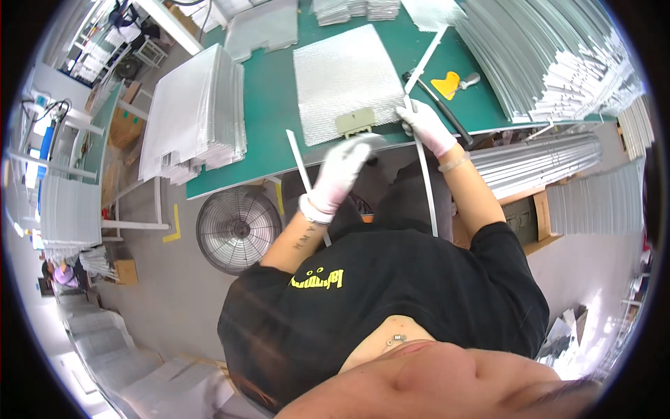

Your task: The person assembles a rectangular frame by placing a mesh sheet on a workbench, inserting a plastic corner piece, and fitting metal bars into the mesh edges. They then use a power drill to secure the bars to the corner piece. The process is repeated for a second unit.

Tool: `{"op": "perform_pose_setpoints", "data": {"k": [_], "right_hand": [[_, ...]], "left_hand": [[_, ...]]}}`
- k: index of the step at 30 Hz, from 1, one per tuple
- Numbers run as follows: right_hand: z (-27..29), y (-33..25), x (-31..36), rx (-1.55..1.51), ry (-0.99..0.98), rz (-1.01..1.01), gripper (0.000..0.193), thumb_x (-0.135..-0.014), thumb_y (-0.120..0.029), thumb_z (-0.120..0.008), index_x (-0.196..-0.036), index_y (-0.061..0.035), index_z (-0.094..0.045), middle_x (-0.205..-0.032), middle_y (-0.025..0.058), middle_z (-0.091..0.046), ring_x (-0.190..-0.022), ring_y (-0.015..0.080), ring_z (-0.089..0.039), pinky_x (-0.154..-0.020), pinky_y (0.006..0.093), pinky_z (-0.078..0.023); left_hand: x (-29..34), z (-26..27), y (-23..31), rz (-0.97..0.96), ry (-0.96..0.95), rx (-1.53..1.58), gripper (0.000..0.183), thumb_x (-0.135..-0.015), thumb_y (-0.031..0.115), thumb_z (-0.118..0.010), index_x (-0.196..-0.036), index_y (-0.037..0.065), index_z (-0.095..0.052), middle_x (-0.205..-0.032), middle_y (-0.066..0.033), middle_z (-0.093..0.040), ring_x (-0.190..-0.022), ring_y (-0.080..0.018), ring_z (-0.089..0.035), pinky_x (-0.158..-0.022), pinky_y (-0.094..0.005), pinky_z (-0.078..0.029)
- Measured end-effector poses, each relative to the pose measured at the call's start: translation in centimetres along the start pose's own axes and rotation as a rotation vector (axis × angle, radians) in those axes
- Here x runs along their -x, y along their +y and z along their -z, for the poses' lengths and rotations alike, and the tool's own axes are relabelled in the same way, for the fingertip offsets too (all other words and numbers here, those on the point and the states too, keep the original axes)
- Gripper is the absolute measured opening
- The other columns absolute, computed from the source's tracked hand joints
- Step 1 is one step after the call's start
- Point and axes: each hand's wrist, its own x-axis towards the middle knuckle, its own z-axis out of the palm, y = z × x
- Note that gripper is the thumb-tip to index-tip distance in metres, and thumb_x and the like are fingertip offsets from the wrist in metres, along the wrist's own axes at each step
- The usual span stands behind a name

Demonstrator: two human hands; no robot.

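My right hand [427, 127], in a white glove, is closed round a long thin pale metal strip [424, 174]. The strip runs from the green bench top down towards my lap. My left hand [342, 171], also gloved, is smeared by motion in front of the bench's near edge, so its fingers are unclear. A second pale strip [296, 150] slants past the left wrist; whether that hand touches it cannot be made out. Between and beyond the hands lies a silvery mesh panel [345, 77]. An olive-green toothed block [356, 122] rests on its near edge.
A hammer [450, 119], a yellow scraper [447, 85] and a grey-handled tool [470, 81] lie right on the green bench [269, 112]. Stacked mesh panels [192, 105] stand left, piled metal strips [551, 63] right. A round floor fan [239, 229] stands below the bench.
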Motion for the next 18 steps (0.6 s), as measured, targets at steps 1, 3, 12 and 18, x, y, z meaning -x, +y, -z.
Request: {"op": "perform_pose_setpoints", "data": {"k": [1,3,12,18], "right_hand": [[-0.1,0.1,0.1,-0.084,-0.016,0.029,0.017,-0.100,-0.021,-0.059,-0.106,-0.0057,-0.057,-0.079,-0.0020,-0.051,-0.062,0.0057,-0.045,-0.057,0.0214,-0.040],[-0.8,0.0,0.4,-0.245,-0.068,0.078,0.017,-0.100,-0.019,-0.058,-0.110,-0.0058,-0.056,-0.078,-0.0025,-0.048,-0.061,0.0062,-0.043,-0.056,0.0220,-0.037],[-2.2,-1.1,2.1,-0.199,0.057,0.148,0.015,-0.100,-0.020,-0.059,-0.102,-0.0060,-0.054,-0.080,-0.0012,-0.050,-0.064,0.0085,-0.047,-0.060,0.0252,-0.043],[-1.6,-2.9,4.2,-0.132,0.106,0.239,0.016,-0.100,-0.021,-0.059,-0.096,-0.0070,-0.052,-0.078,0.0003,-0.052,-0.065,0.0098,-0.049,-0.062,0.0255,-0.043]], "left_hand": [[0.1,3.0,-0.2,-0.037,0.122,-0.238,0.048,-0.106,0.036,-0.047,-0.137,0.000,-0.052,-0.136,-0.0142,-0.058,-0.126,-0.0245,-0.053,-0.107,-0.0414,-0.041],[-0.5,9.5,-3.5,0.017,0.341,-0.383,0.048,-0.106,0.035,-0.046,-0.137,-0.001,-0.053,-0.136,-0.0152,-0.058,-0.127,-0.0231,-0.053,-0.104,-0.0399,-0.043],[-0.4,11.2,0.2,0.000,0.192,0.301,0.053,-0.093,0.010,-0.068,-0.139,-0.006,-0.046,-0.125,-0.0082,-0.062,-0.106,-0.0136,-0.061,-0.089,-0.0320,-0.055],[0.2,7.7,3.4,-0.150,0.472,0.243,0.037,-0.088,0.001,-0.073,-0.122,-0.007,-0.059,-0.107,-0.0092,-0.068,-0.090,-0.0120,-0.067,-0.087,-0.0255,-0.057]]}}
